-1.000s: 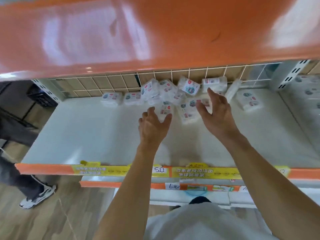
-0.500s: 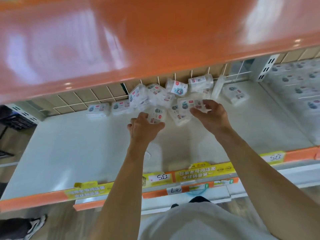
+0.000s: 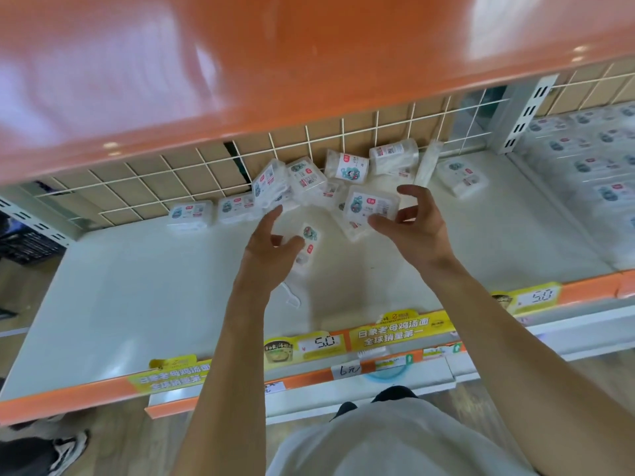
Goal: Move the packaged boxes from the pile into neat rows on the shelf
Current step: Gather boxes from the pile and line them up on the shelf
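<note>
Both hands reach over a white shelf (image 3: 137, 304): the left hand (image 3: 271, 249) curls its thumb and fingers round a small packaged box (image 3: 307, 243) near the shelf's middle, while the right hand (image 3: 412, 225) pinches a larger box (image 3: 369, 204) at the pile's front edge. Behind them the pile of boxes (image 3: 309, 180) leans jumbled against the wire back grid (image 3: 343, 139). Two boxes (image 3: 213, 214) sit side by side to its left, one box (image 3: 462, 176) apart on the right. Yellow price tags (image 3: 319, 345) line the orange shelf edge.
</note>
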Available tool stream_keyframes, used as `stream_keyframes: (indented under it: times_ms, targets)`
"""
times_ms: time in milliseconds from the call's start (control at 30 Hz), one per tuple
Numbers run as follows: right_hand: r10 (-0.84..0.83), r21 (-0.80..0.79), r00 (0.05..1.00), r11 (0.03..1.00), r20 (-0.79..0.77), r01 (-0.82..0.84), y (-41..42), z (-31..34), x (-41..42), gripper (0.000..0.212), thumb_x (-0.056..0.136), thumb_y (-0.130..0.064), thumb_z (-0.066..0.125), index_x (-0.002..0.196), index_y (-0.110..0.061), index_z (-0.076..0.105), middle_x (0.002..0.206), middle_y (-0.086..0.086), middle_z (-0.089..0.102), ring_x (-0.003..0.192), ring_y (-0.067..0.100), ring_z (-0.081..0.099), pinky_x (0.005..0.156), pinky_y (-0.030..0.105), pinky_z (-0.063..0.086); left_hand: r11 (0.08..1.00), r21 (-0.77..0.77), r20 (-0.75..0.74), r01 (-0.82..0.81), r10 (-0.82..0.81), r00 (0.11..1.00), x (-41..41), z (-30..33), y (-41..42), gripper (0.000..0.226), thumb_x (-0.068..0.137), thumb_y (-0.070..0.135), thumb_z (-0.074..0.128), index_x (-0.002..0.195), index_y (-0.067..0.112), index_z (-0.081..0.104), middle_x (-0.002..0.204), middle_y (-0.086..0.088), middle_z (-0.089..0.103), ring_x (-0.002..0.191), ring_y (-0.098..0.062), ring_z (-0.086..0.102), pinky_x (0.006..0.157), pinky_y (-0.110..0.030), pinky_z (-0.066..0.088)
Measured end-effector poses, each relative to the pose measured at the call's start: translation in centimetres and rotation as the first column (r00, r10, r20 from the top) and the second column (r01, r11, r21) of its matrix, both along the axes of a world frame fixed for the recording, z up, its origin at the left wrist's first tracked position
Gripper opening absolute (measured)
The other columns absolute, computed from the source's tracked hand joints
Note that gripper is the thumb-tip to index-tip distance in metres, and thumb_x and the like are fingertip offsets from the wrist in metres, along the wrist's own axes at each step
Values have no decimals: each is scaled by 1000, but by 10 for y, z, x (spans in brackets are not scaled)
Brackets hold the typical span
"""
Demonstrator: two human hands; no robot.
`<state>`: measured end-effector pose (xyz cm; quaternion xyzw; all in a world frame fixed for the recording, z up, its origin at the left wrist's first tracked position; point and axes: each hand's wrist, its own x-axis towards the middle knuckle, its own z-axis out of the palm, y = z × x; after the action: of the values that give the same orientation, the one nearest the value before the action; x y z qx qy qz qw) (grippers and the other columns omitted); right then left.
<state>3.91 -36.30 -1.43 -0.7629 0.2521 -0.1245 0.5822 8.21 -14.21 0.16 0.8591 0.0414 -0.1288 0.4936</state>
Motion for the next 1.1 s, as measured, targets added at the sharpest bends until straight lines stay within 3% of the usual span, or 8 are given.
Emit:
stream_keyframes:
  times_ms: [133,233,333,467,567,733,900,1100]
  targets:
    - [3,137,999,991,46,-9,0,-2,-11,43,79,-24,83,118,-29,64,88,2,65,77,18,70,81,45,61,998,-57,-17,22,-23,1000,-4,1,2,40,86,30,70,121,48,63,98,3,73,90,-4,66,70,-17,44]
    - [-12,199,997,980,74,-3,-2,-2,-19,43,80,-17,82,119,-26,66,94,4,66,78,14,69,82,42,62,991,-133,-17,-17,15,1000,-8,0,2,36,82,21,74,111,36,59,96,-2,74,80,-9,70,70,-25,56]
    - [-26,236,997,972,77,7,-4,1,-29,44,82,-15,80,122,-26,66,96,6,69,81,16,70,80,37,62,973,-221,-45,-71,63,997,-12,-1,5,41,79,14,77,109,25,51,103,-11,72,90,-20,73,83,-38,61]
    - [-31,268,996,963,85,7,-4,3,-44,42,83,-13,79,121,-25,67,94,8,71,82,17,71,77,33,63,991,-115,5,68,-68,998,-20,2,15,53,84,13,71,127,38,53,90,-2,72,88,-11,69,74,-21,48]
    - [-19,273,995,962,94,-7,-2,4,-52,39,84,-13,79,119,-25,68,90,7,72,79,16,71,80,37,62,986,-85,2,147,-147,989,-24,5,25,57,87,11,69,134,42,56,100,-1,70,91,-7,68,78,-19,47]
    - [24,310,995,949,92,-52,5,8,-62,38,84,-11,78,119,-24,68,92,9,73,85,22,73,82,36,62,979,-37,-20,202,-202,979,-27,9,38,51,81,18,78,118,48,60,107,0,70,88,-9,70,83,-35,60]
    - [4,300,996,954,85,-29,2,13,-71,40,84,-10,78,120,-25,68,93,8,74,86,20,73,80,36,62,962,-248,-56,117,-134,989,-32,8,34,54,77,10,84,118,24,52,112,-13,68,90,-23,75,84,-45,61]
    - [-126,321,986,944,112,84,-23,24,-92,38,86,-12,77,120,-27,67,94,6,76,88,22,75,84,36,61,901,-380,29,208,-213,977,-37,18,-2,49,83,11,79,123,36,61,110,-9,71,105,-22,71,84,-33,60]
